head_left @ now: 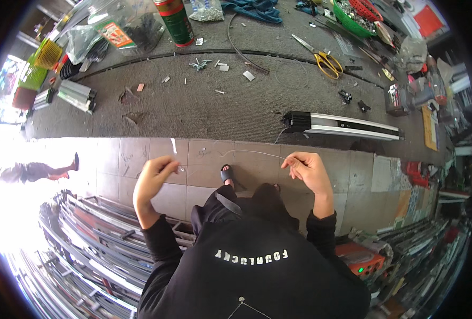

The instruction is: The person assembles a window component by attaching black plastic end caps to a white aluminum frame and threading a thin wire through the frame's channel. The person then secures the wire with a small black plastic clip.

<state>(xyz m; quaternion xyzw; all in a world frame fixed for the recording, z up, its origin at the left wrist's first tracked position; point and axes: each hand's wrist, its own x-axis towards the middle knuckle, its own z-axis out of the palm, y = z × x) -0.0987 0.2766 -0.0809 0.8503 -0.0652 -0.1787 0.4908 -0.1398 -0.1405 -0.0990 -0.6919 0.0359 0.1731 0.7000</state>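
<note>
My right hand (309, 169) is raised in front of the workbench, its thumb and fingers pinching a thin pale string (254, 152). The string curves left through the air and ends loose between my hands. My left hand (157, 178) is held up on the other side, fingertips pressed together; what they hold, if anything, is too small to name. A white strip (174, 145) shows just above those fingertips. On the bench's front edge, beyond my right hand, lies a silver aluminium profile (358, 127) with a black end piece (297, 122), from which a thin cord hangs.
The carpeted workbench (193, 114) carries yellow-handled scissors (329, 65), a coil of clear line (292, 74), screws (199, 64), a green and red can (176, 26) and short aluminium pieces (77, 95). A cordless drill (435, 80) stands at right. Metal bars (95, 250) are racked behind at left.
</note>
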